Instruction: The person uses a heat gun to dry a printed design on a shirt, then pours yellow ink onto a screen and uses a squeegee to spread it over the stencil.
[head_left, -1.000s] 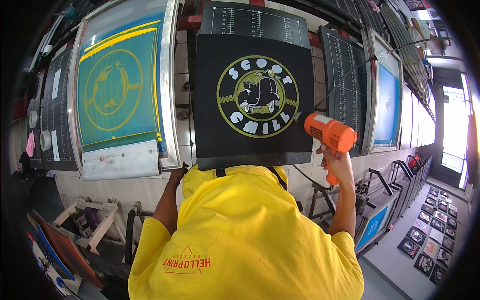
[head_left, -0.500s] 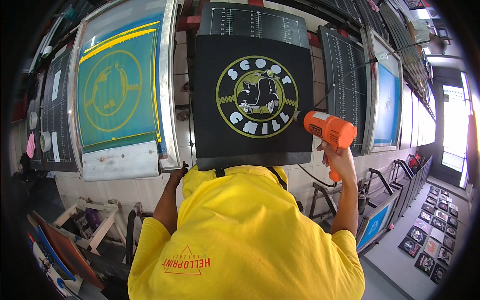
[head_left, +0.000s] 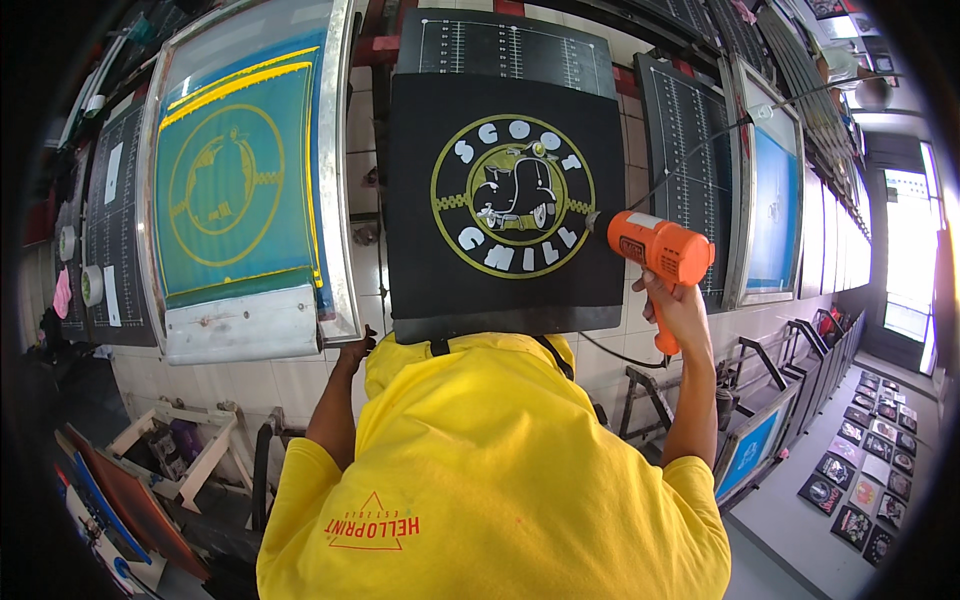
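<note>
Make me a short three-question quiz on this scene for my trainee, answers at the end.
1. Which hand holds the orange heat gun?
a) the left alone
b) the right alone
c) both together

2. True or false: the round print on the black cloth shows a sailing boat.

3. Fill in the missing word: the screen with thick yellow streaks lies to the person's ____ of the black cloth.

Key:
1. b, the right hand grips its handle.
2. False, it shows a scooter.
3. left
</note>
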